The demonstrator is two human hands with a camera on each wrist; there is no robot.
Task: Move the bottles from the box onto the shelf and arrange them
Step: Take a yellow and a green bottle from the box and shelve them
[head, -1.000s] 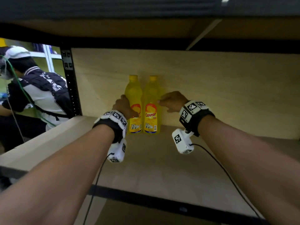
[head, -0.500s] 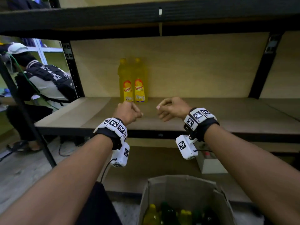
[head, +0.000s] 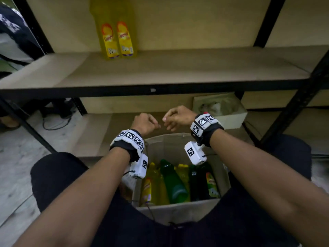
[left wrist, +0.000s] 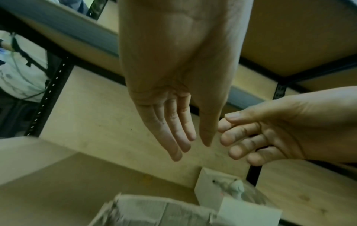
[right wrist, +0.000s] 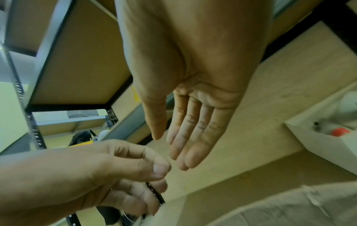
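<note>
Two yellow bottles (head: 116,32) on shelf (head: 178,68) – (upright, touching)

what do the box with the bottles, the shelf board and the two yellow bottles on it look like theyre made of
Box: plain corrugated cardboard by the look, matte grey-brown, with soft, worn top edges.
Shelf board: looks like light wood or particle board, matte and unpainted, edged by a black frame, probably metal.
Two yellow bottles: likely clear plastic, glossy, showing yellow liquid, with printed labels.

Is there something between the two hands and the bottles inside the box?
No. In the head view, left hand and right hand hover empty above the box's far rim; only open air separates them from the bottles below.
</note>
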